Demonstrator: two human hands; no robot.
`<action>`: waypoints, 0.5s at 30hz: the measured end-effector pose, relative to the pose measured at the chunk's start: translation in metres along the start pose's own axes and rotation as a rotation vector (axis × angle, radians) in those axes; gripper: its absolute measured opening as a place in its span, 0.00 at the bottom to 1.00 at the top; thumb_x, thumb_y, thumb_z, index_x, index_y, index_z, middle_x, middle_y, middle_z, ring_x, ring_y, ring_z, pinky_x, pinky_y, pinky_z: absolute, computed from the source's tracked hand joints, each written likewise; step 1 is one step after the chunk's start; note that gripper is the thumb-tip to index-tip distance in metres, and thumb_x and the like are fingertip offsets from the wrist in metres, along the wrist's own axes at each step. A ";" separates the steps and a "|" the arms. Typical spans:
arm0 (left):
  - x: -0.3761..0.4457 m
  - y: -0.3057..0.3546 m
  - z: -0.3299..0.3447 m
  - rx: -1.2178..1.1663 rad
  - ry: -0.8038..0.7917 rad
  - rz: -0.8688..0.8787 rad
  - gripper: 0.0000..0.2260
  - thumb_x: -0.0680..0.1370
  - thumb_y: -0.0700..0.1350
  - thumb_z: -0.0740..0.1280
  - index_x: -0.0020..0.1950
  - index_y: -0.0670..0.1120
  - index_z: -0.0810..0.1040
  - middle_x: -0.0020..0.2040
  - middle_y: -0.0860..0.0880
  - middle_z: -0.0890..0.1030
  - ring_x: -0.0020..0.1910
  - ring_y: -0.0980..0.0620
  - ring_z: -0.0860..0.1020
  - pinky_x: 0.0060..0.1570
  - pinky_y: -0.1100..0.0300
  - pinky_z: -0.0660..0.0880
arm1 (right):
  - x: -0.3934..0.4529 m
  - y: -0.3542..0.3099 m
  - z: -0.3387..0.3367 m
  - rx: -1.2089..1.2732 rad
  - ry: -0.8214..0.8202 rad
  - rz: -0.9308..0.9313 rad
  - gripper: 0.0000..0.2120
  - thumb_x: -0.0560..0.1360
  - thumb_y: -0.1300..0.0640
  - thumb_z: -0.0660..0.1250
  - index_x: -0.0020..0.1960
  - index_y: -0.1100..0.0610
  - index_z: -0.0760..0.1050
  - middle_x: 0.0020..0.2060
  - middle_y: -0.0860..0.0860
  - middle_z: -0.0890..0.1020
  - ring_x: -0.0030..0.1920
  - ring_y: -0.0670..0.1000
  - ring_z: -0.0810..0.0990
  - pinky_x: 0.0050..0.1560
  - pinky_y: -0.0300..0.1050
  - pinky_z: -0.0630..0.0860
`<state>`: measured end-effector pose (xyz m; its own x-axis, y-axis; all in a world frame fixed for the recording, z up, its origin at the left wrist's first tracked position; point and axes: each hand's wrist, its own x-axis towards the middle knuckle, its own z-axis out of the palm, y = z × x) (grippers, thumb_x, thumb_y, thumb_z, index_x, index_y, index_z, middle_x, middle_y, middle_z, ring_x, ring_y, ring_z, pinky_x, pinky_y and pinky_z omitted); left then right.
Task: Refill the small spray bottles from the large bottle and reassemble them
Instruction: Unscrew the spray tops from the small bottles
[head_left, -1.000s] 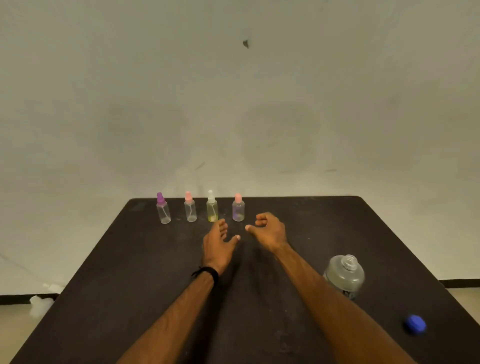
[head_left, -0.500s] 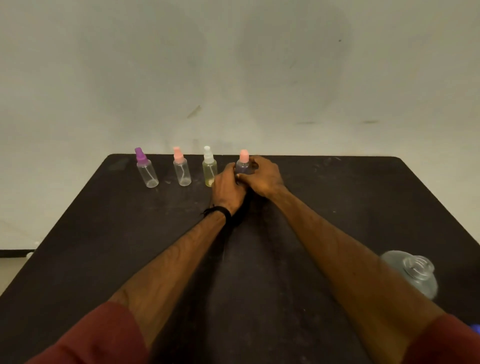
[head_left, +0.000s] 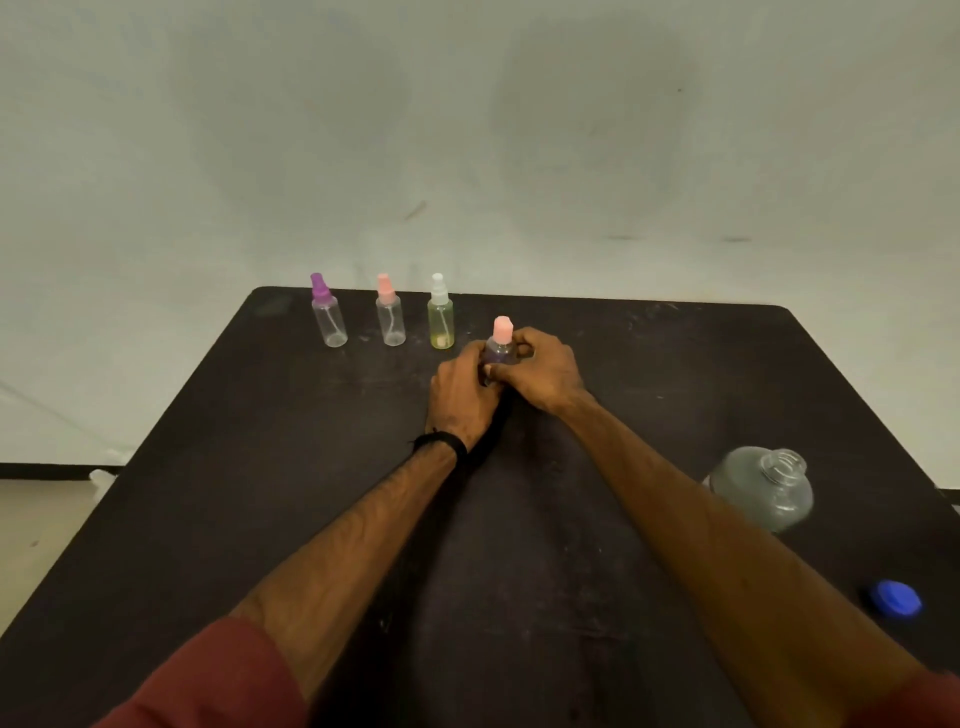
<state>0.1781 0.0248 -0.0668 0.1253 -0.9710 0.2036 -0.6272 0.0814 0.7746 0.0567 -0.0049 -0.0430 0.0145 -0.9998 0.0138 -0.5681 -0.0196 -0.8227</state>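
Both hands: left hand (head_left: 462, 395), right hand (head_left: 543, 371) grip pink-capped spray bottle (head_left: 501, 345)

Most of the bottle (head_left: 500, 352) at twelve o'clock is hidden by the left hand (head_left: 461, 395) and right hand (head_left: 540, 371); only its pink top and a bit of its side can be seen. How full it is cannot be told. Both sleeves are cut off at six o'clock.

The counter (head_left: 260, 493) is looking matt, dark and scuffed; the spray bottles (head_left: 329, 325) and large bottle (head_left: 761, 493) are showing clear, glossy plastic.
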 end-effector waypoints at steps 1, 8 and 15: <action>-0.012 0.000 -0.005 -0.004 -0.004 0.001 0.11 0.77 0.43 0.69 0.60 0.47 0.78 0.51 0.48 0.84 0.51 0.48 0.82 0.49 0.56 0.78 | -0.012 -0.001 0.001 0.007 -0.004 0.000 0.23 0.66 0.55 0.79 0.59 0.54 0.78 0.52 0.48 0.83 0.50 0.45 0.81 0.45 0.32 0.74; -0.101 0.000 -0.049 -0.072 -0.021 0.032 0.13 0.76 0.48 0.72 0.60 0.49 0.79 0.51 0.51 0.85 0.50 0.53 0.83 0.51 0.60 0.78 | -0.100 -0.011 0.015 0.021 -0.064 -0.025 0.21 0.64 0.55 0.80 0.55 0.52 0.79 0.49 0.47 0.84 0.48 0.45 0.82 0.52 0.44 0.81; -0.161 -0.006 -0.073 -0.100 -0.042 0.010 0.12 0.76 0.49 0.72 0.58 0.52 0.80 0.45 0.57 0.83 0.46 0.60 0.81 0.44 0.70 0.74 | -0.169 -0.023 0.021 0.022 -0.079 -0.057 0.17 0.65 0.55 0.78 0.52 0.52 0.80 0.44 0.45 0.84 0.44 0.43 0.82 0.46 0.42 0.82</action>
<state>0.2180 0.1967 -0.0602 0.0862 -0.9785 0.1877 -0.5480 0.1108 0.8291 0.0848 0.1644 -0.0386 0.1113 -0.9936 0.0170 -0.5460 -0.0754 -0.8344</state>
